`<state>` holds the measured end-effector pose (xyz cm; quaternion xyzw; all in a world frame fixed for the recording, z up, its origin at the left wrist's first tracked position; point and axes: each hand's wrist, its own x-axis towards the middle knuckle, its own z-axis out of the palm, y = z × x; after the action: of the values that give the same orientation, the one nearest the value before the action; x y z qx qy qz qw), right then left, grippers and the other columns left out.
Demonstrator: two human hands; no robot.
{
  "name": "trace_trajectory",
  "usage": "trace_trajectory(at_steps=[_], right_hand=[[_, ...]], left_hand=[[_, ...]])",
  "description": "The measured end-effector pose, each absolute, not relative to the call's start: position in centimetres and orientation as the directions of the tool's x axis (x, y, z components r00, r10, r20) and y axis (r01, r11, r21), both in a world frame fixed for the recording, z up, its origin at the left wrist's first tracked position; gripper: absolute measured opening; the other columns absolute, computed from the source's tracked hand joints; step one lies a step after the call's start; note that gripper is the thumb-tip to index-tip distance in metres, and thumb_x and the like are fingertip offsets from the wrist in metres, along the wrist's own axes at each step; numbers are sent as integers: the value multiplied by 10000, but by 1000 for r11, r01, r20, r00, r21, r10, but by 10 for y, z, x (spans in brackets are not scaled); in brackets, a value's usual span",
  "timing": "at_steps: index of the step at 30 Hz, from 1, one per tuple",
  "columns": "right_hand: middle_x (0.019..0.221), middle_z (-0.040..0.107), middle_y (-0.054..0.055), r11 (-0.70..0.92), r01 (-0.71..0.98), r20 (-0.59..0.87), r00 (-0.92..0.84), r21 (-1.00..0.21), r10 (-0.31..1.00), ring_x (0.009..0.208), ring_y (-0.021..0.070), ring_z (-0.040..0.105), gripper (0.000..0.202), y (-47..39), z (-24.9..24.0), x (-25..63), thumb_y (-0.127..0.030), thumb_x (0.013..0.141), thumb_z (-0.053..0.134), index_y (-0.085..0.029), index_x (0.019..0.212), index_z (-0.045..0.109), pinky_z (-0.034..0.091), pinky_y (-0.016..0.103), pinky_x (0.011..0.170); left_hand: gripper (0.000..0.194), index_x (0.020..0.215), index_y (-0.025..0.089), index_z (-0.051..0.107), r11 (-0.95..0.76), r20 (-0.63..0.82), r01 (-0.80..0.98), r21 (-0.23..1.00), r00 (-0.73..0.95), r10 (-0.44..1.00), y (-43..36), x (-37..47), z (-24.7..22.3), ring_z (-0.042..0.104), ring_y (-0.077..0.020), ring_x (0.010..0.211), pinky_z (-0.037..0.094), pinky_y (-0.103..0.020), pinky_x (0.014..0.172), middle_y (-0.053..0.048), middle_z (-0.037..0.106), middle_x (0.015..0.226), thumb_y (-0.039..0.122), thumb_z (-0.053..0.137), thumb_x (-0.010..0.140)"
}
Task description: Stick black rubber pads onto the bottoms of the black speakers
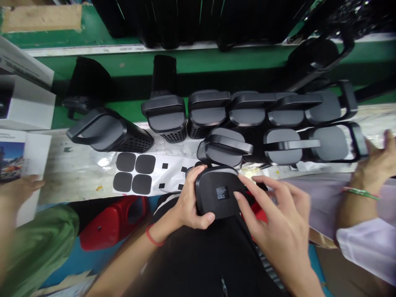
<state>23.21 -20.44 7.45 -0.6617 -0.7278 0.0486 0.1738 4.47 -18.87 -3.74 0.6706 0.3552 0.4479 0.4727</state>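
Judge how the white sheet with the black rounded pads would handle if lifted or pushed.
The white sheet is probably floppy, since it looks thin and slightly rippled on the bench. It is likely light, its black pads and small squares looking flat. Lying flat, it seems more apt to slide or crease than tip.

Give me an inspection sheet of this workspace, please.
Surface: pale bench, marked in spots.
Job's things: held unit, its label facing the camera; sheet bearing dark patches and small squares.
Clutter: other units, crowded beyond.
Left grip: holding the unit's left side.
Right grip: fingers apart at its right edge; contact unclear.
Cables: nothing seen.
Surroundings: red stool; boxes; others' hands both sides.
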Motion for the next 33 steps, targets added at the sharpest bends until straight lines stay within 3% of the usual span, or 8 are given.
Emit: trace_trajectory(at_steps=[2, 4, 8, 10, 19, 23, 27, 33], right_hand=[[1229, 566, 102, 207, 935, 187, -157, -287, 970, 1052, 295, 556, 358, -209, 67, 238, -254, 930, 591, -319, 1281, 576, 499, 500, 876], [1304, 534, 111, 184, 872, 103, -154, -453, 983, 1153, 300, 536, 492, -216, 56, 239, -305, 945, 571, -339, 1418, 440, 513, 504, 918], [1583, 240, 150, -132, 667, -213, -40, -733, 976, 1428, 320, 337, 1061, -230, 37, 221, -546, 852, 654, -302, 1553, -104, 453, 557, 1072], [1628, 117, 130, -253, 574, -320, -16, -779, 947, 1476, 308, 238, 1160, -231, 34, 212, -569, 807, 696, -302, 1540, -163, 395, 552, 1126], [1598, 275, 12, -359, 184, -383, -120, -915, 916, 1465, 189, 283, 567, -217, 32, 227, -379, 974, 504, -373, 1499, 289, 307, 444, 1199], [1333, 534, 80, -309, 272, -323, -9, -911, 946, 1229, 213, 538, 398, -205, 31, 218, -405, 918, 548, -276, 1282, 449, 496, 406, 1003], [1052, 597, 49, -440, 474, -421, 152, -763, 894, 957, 235, 602, 471, -188, 39, 200, -562, 784, 665, -237, 1064, 470, 507, 403, 833], [1015, 590, 5, -410, 384, -444, 0, -827, 896, 960, 186, 568, 306, -181, 40, 210, -550, 958, 446, -259, 1030, 510, 441, 366, 918]], left_hand=[[982, 1502, 220, 179, -308, 285, 12, 951, 341, 896, -188, 42, -39, 403, -434, 1344, 346, -657, 1078, -215, 367, 1435, 580, 630, 708], [971, 1496, 212, 197, -304, 287, -7, 953, 354, 890, -187, 40, -40, 407, -436, 1343, 349, -656, 1078, -215, 376, 1434, 560, 632, 701], [973, 1510, 202, 176, -256, 240, -12, 967, 392, 888, -186, 37, -32, 392, -422, 1360, 339, -629, 1106, -211, 345, 1477, 532, 635, 718], [944, 1512, 206, 192, -179, 175, -28, 984, 387, 905, -185, 36, -24, 380, -399, 1377, 329, -597, 1132, -192, 340, 1503, 519, 641, 743], [585, 1301, 239, 541, 216, -190, -139, 966, 182, 965, -184, 39, 3, 524, -293, 1263, 419, -421, 1080, -65, 567, 1360, 367, 704, 754], [511, 1230, 233, 609, 316, -294, -106, 943, 178, 939, -183, 41, 9, 551, -314, 1215, 382, -469, 1089, -62, 620, 1286, 337, 696, 737], [417, 1161, 231, 647, 307, -296, -89, 948, 112, 948, -186, 47, 15, 545, -303, 1224, 386, -443, 1082, -51, 648, 1230, 318, 679, 755], [282, 1073, 226, 680, 361, -364, -85, 929, -15, 931, -186, 51, 19, 607, -237, 1118, 434, -346, 995, -35, 683, 1145, 419, 605, 882]])
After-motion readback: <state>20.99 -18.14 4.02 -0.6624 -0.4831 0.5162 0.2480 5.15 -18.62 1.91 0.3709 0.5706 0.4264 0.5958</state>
